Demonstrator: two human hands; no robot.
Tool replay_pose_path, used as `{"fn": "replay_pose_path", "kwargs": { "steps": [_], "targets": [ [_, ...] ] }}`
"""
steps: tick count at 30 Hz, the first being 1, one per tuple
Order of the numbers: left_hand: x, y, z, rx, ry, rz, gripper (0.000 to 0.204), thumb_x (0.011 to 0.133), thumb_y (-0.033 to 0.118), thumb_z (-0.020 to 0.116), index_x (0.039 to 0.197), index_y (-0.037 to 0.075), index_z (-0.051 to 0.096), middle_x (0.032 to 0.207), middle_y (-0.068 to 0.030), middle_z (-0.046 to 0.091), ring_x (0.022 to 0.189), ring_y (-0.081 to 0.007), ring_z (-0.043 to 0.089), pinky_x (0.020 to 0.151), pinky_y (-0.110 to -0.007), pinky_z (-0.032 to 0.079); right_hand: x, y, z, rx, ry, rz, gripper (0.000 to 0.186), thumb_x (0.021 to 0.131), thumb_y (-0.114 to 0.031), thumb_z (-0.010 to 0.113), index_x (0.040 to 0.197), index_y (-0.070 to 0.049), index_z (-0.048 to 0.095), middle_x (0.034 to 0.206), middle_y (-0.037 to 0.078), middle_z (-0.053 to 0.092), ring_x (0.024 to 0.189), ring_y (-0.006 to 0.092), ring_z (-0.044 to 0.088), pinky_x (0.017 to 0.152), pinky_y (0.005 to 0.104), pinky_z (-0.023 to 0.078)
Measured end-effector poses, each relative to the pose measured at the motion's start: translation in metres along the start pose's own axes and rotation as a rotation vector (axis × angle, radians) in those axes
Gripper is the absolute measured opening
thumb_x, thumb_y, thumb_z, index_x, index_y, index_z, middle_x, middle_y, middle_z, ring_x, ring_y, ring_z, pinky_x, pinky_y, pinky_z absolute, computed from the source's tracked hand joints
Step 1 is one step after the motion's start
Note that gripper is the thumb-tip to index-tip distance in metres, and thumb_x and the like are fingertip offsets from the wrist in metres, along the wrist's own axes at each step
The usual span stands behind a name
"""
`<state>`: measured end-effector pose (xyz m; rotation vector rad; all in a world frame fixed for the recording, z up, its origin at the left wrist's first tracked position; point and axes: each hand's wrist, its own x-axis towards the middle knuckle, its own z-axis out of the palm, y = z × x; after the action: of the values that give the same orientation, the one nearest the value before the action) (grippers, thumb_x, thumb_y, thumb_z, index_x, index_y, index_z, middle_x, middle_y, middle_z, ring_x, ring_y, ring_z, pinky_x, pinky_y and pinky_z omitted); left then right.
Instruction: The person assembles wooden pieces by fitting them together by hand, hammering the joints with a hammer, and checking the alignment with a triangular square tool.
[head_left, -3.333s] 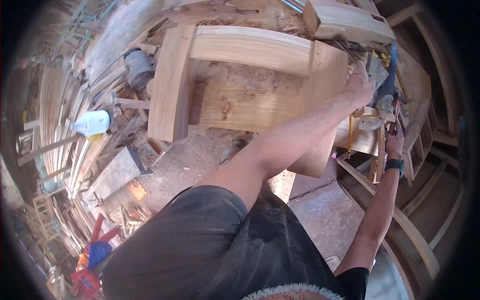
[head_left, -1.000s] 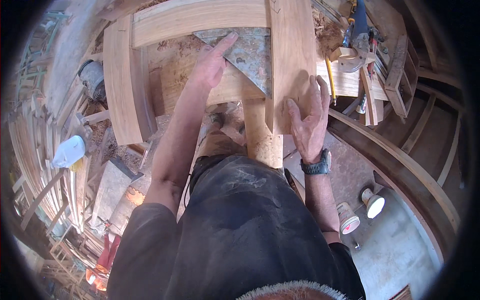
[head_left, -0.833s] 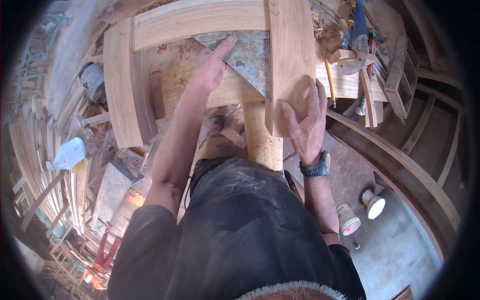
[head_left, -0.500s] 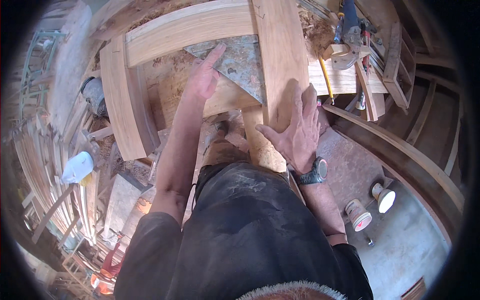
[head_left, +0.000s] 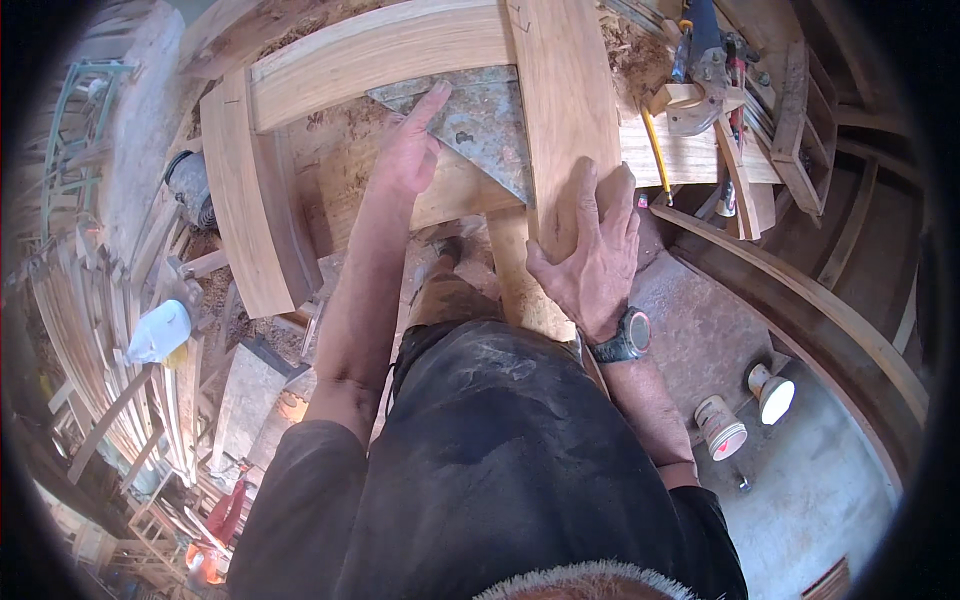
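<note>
A worn, triangular metal set square [head_left: 478, 125] lies in the corner where a rail [head_left: 390, 50] meets an upright board [head_left: 570, 100] of a pale wooden frame. My left hand [head_left: 412, 150] is at its slanted edge, one finger stretched over the metal. The other fingers are bent and partly hidden, seemingly around that edge. Spread flat, my right hand [head_left: 592, 250] rests on the near end of the upright board, thumb by its left edge. A watch [head_left: 628, 335] is on the right wrist. Another wide frame board [head_left: 245, 200] stands on the left.
Right of the frame lie a yellow pencil [head_left: 655, 150], a handsaw [head_left: 706, 80] and other tools. A long curved wooden strip [head_left: 800, 295] runs down the right. Two buckets [head_left: 720, 425] stand on the floor. Timber strips and a white jug [head_left: 160, 330] are at left.
My right hand has shifted slightly, its thumb now nearer the fingers. My left hand and the set square have hardly moved.
</note>
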<state>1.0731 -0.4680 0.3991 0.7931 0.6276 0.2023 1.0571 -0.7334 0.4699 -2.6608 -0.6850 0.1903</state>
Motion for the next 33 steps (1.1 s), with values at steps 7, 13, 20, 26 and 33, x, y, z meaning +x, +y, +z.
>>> {"fn": "replay_pose_path", "kwargs": {
  "steps": [7, 13, 20, 26, 33],
  "targets": [
    [-0.001, 0.001, 0.004, -0.011, 0.006, 0.002, 0.042, 0.097, 0.015, 0.078, 0.135, 0.004, 0.063, 0.135, -0.0102, 0.068, 0.124, -0.0263, 0.067, 0.106, -0.044, 0.056, 0.001, -0.002, -0.004, 0.004, -0.013, 0.007, 0.119, 0.072, -0.04, 0.086, 0.169, -0.016, 0.022, 0.162, 0.038, 0.022, 0.131, 0.057, 0.043, 0.111, 0.0616, 0.041],
    [0.003, -0.002, -0.005, -0.009, 0.002, -0.012, 0.042, 0.096, 0.019, 0.08, 0.13, 0.0, 0.066, 0.131, -0.0111, 0.071, 0.119, -0.0227, 0.069, 0.1, -0.04, 0.057, 0.002, -0.004, -0.003, 0.016, -0.015, 0.005, 0.12, 0.072, -0.039, 0.086, 0.17, -0.015, 0.02, 0.162, 0.039, 0.021, 0.133, 0.0577, 0.041, 0.112, 0.0623, 0.04],
    [-0.001, -0.001, 0.002, -0.014, 0.006, -0.007, 0.042, 0.096, 0.021, 0.08, 0.128, -0.002, 0.067, 0.126, -0.0105, 0.073, 0.112, -0.0216, 0.071, 0.096, -0.038, 0.058, 0.0, -0.002, -0.001, 0.002, -0.01, -0.002, 0.116, 0.071, -0.035, 0.084, 0.168, -0.012, 0.024, 0.16, 0.04, 0.024, 0.138, 0.0578, 0.039, 0.114, 0.0612, 0.039],
    [0.007, -0.009, -0.011, 0.001, 0.015, -0.045, 0.047, 0.092, 0.025, 0.085, 0.127, -0.001, 0.068, 0.125, -0.0097, 0.073, 0.11, -0.0189, 0.072, 0.086, -0.032, 0.057, 0.002, -0.006, -0.007, 0.008, -0.027, 0.018, 0.113, 0.072, -0.034, 0.083, 0.167, -0.009, 0.028, 0.158, 0.041, 0.027, 0.142, 0.0571, 0.038, 0.115, 0.0598, 0.039],
    [0.012, -0.013, -0.017, 0.052, 0.037, -0.012, 0.045, 0.091, 0.027, 0.085, 0.122, -0.002, 0.07, 0.122, -0.0079, 0.074, 0.095, -0.0144, 0.073, 0.071, -0.027, 0.053, 0.002, -0.003, -0.007, 0.018, -0.042, 0.018, 0.113, 0.072, -0.038, 0.084, 0.167, -0.009, 0.029, 0.158, 0.042, 0.027, 0.14, 0.0596, 0.038, 0.115, 0.0623, 0.037]
  ]
}}
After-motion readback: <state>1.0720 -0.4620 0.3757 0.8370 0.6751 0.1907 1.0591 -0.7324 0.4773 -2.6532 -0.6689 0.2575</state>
